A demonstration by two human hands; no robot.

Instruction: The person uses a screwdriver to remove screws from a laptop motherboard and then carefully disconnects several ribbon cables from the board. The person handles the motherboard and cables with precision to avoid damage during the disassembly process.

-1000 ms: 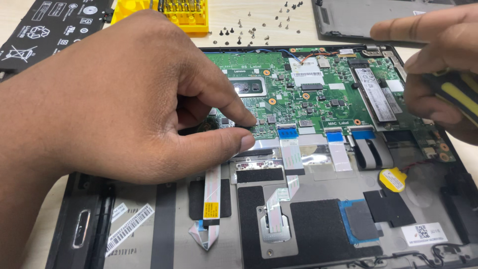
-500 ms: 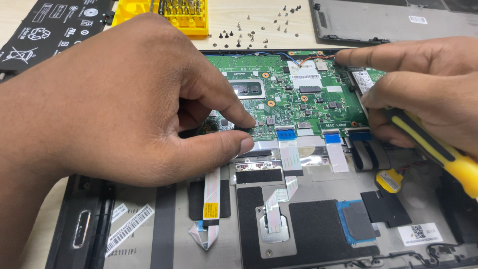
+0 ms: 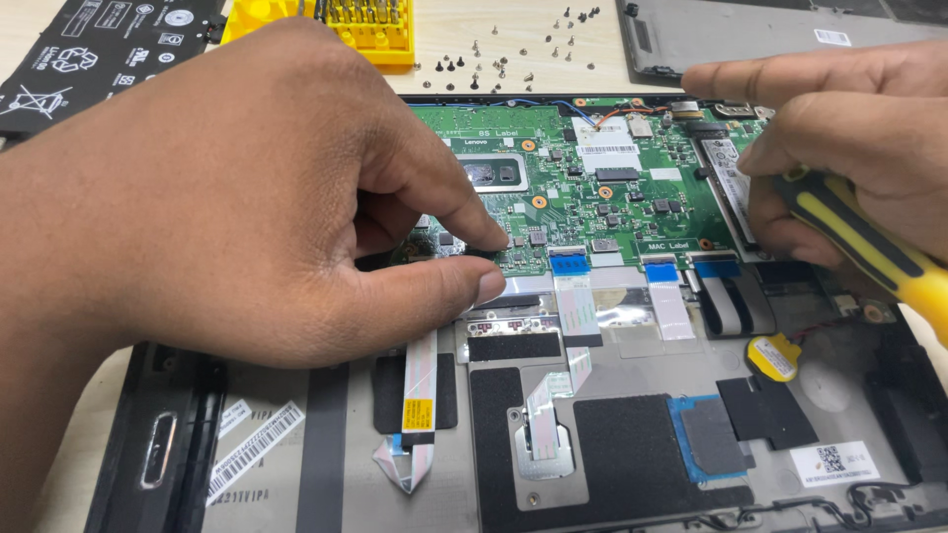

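The green circuit board [image 3: 592, 188] sits in the far half of an opened laptop [image 3: 553, 434], between both hands. The left hand [image 3: 247, 197] rests over its near-left corner, thumb and forefinger pinched nearly shut at the board's near edge; what they grip is hidden. The right hand [image 3: 849, 138] is closed around a yellow-and-black screwdriver [image 3: 869, 252] at the board's right edge.

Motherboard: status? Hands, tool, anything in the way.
Left hand pinching at the lower edge of the green motherboard. Right hand holds yellow-and-black screwdriver over board's right side; tip hidden. Loose screws lie behind, clear.
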